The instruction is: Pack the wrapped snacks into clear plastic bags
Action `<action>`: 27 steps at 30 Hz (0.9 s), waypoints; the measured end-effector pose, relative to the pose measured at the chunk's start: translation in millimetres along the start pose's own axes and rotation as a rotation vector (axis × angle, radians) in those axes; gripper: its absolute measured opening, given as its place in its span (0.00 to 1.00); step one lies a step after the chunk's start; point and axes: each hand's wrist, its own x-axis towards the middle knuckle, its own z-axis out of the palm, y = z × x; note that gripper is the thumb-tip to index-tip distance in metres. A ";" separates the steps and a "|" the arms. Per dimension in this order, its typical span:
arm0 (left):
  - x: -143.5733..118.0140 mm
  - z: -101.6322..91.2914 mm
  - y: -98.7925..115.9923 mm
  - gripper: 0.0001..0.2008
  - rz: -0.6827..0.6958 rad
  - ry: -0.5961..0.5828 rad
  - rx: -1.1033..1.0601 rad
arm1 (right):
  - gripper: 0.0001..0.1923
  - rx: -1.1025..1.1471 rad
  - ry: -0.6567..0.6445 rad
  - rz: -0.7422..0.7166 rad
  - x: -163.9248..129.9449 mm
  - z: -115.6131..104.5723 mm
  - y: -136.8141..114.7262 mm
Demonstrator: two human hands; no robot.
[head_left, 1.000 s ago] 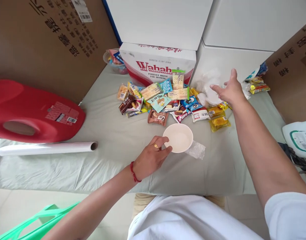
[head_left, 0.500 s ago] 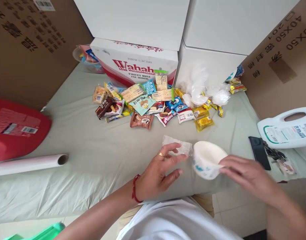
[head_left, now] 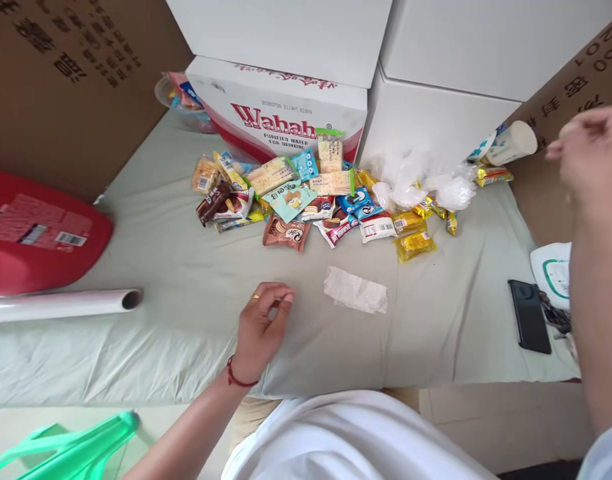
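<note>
Hovering near the paper cup (head_left: 509,145), beyond and right of the wrapper (head_left: 356,291), the right hand (head_left: 595,152) is too blurred to read; left of the wrapper, the left hand (head_left: 263,323) is pinched together. Apparently setting-aside; next calls for clearing the cup gently.

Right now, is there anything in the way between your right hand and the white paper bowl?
Nothing visible. Only a gap shows between my right hand, which is blurred, and the paper bowl; the cardboard box is behind. One view can't settle depth.
</note>
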 end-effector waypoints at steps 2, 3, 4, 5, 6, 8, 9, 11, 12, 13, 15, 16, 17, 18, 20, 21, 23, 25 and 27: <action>2.1 -5.5 -5.3 0.10 -0.125 0.051 0.033 | 0.16 0.027 -0.062 -0.010 -70.1 15.6 -24.9; 2.4 -6.3 -6.3 0.11 -0.188 0.048 0.042 | 0.14 0.046 -0.159 -0.003 -109.1 24.0 -37.9; 1.9 -5.4 -6.0 0.11 -0.241 0.024 0.037 | 0.12 0.053 -0.268 -0.032 -147.3 32.7 -49.9; 0.7 -2.6 -4.4 0.12 -0.280 -0.021 0.018 | 0.10 0.065 -0.411 -0.101 -182.7 41.7 -60.3; -1.2 1.8 -1.4 0.12 -0.307 -0.083 -0.015 | 0.09 0.087 -0.586 -0.202 -213.5 50.9 -68.6; -6.8 14.5 7.0 0.14 -0.353 -0.233 -0.109 | 0.17 0.071 -0.876 -0.324 -258.8 69.6 -78.1; -10.0 21.9 11.8 0.17 -0.391 -0.316 -0.164 | 0.16 0.048 -0.908 -0.336 -273.3 78.4 -80.0; -16.1 37.3 20.6 0.22 -0.495 -0.467 -0.282 | 0.15 0.034 -0.880 -0.309 -289.9 93.5 -81.8; -18.5 44.7 24.3 0.23 -0.553 -0.522 -0.342 | 0.15 0.051 -0.836 -0.272 -294.2 99.3 -83.5; -20.3 51.6 27.2 0.23 -0.605 -0.556 -0.400 | 0.15 0.083 -0.795 -0.229 -297.3 103.7 -86.6; -21.3 63.9 30.8 0.24 -0.653 -0.555 -0.511 | 0.13 0.163 -0.748 -0.146 -303.2 109.9 -96.6; -20.6 68.9 31.5 0.24 -0.646 -0.524 -0.557 | 0.12 0.204 -0.737 -0.102 -306.6 112.5 -102.6; -19.1 73.0 31.4 0.24 -0.625 -0.484 -0.596 | 0.11 0.252 -0.732 -0.046 -310.2 115.3 -108.3; -16.9 76.0 30.7 0.24 -0.605 -0.441 -0.636 | 0.10 0.314 -0.721 0.032 -313.9 118.5 -112.9; -11.3 78.3 27.8 0.23 -0.612 -0.365 -0.740 | 0.09 0.494 -0.610 0.263 -319.9 126.1 -117.1; -8.2 77.5 25.7 0.22 -0.642 -0.333 -0.809 | 0.09 0.605 -0.515 0.396 -321.8 129.7 -116.3; -2.3 73.0 20.9 0.21 -0.710 -0.248 -0.970 | 0.13 0.809 -0.330 0.628 -323.1 134.2 -110.5; 2.1 66.9 16.7 0.21 -0.732 -0.138 -1.082 | 0.18 0.919 -0.264 0.779 -321.8 132.6 -102.2; 3.8 61.7 14.6 0.20 -0.677 -0.063 -1.086 | 0.21 0.904 -0.335 0.854 -319.3 125.2 -96.1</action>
